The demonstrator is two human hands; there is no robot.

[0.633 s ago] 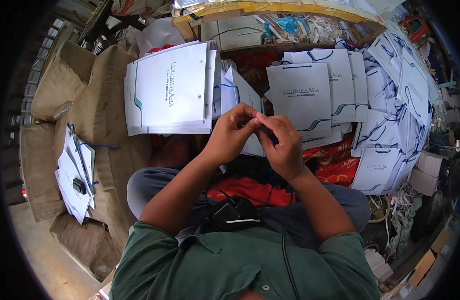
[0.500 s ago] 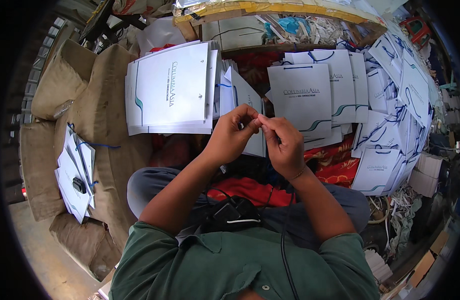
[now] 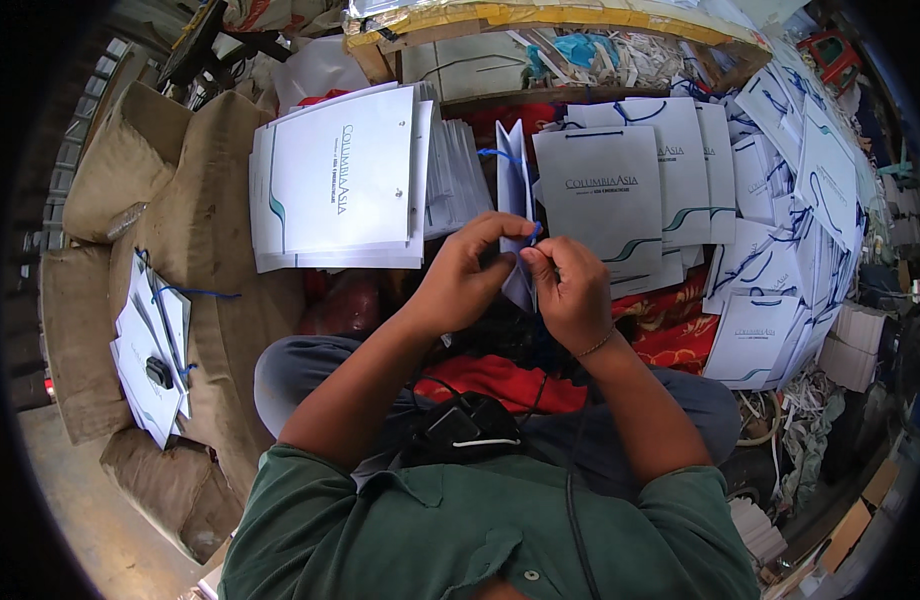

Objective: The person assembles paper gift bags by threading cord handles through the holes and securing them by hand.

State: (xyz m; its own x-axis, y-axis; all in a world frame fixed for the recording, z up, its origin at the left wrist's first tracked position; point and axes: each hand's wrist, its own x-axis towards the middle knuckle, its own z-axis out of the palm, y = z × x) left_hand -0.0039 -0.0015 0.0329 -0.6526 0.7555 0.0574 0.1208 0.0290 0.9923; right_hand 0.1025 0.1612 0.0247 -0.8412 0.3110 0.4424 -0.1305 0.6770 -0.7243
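Note:
A white paper bag [image 3: 515, 190] stands nearly edge-on just beyond my hands, its lower part partly hidden behind them. From it comes a blue cord [image 3: 533, 233], bunched at my fingertips like a small knot or loop. My left hand [image 3: 467, 275] pinches this cord between bent fingers. Close against it, my right hand [image 3: 570, 288] is also closed on the cord, thumb and forefinger together. Another bit of blue cord shows on the bag's left side, higher up.
To the left lies a stack of white bags without handles [image 3: 330, 170]. Bags with blue cord handles [image 3: 600, 190] overlap at the right, beside a larger pile [image 3: 820, 180]. A brown sofa [image 3: 210, 190] carries more bags and a small black object [image 3: 158, 371]. Paper scraps [image 3: 620, 60] lie beyond.
The white bag has swung from leaning leftward to nearly edge-on, uncovering the stack's edges behind it. Blue cord now shows at my fingertips. Both hands have hardly shifted.

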